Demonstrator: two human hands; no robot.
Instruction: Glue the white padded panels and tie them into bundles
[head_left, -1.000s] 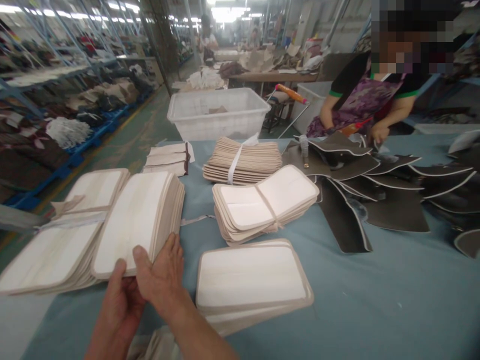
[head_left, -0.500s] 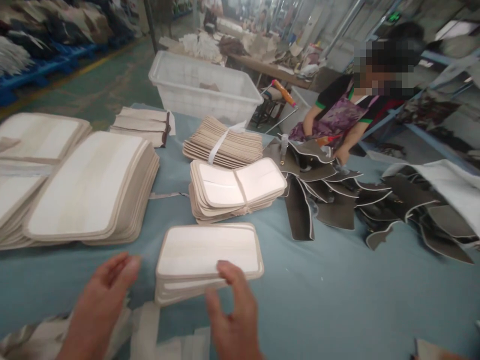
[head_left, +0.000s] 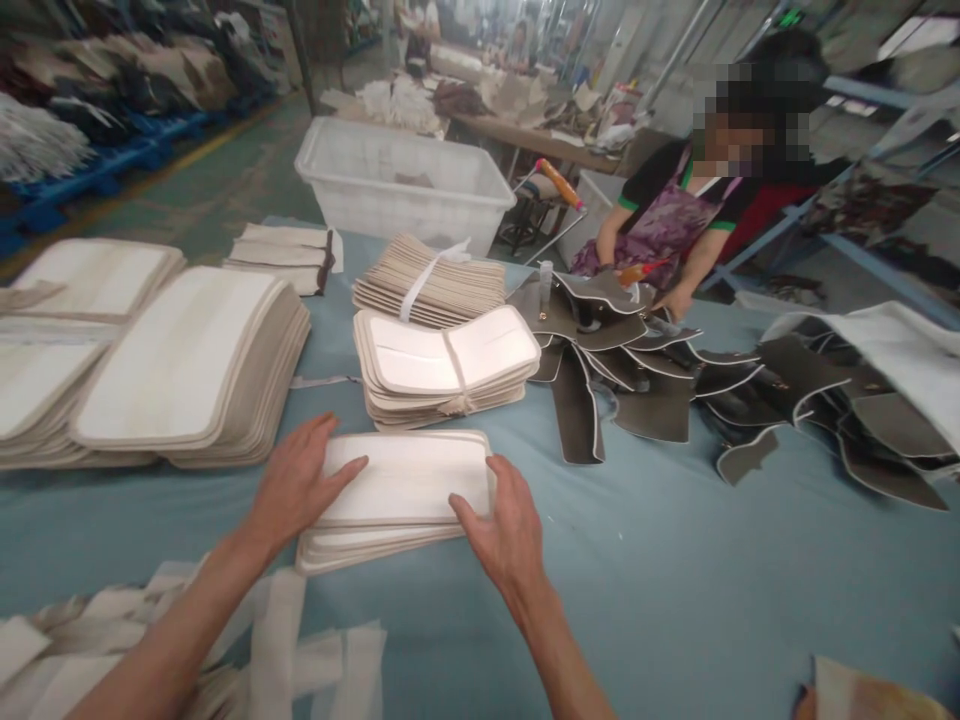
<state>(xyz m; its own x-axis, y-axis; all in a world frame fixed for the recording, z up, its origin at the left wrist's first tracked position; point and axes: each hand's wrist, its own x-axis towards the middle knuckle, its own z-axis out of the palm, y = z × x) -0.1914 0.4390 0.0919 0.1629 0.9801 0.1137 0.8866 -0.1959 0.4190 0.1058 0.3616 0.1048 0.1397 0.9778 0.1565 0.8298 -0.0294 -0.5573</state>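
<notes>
Left hand (head_left: 300, 478) and right hand (head_left: 506, 522) spread at opposite ends of the pale stack (head_left: 405, 482), probably steadying its skewed layers

— From where does the camera look, please?
— It is worn on the person's head, and it faces forward and down across the table (head_left: 690, 590).
— What is near to it?
— The left hand (head_left: 296, 482) and the right hand (head_left: 511, 522) are quite near, below the middle of the view. The white bin (head_left: 409, 212) and a co-worker (head_left: 679, 232) are farther, in the upper part.
</notes>
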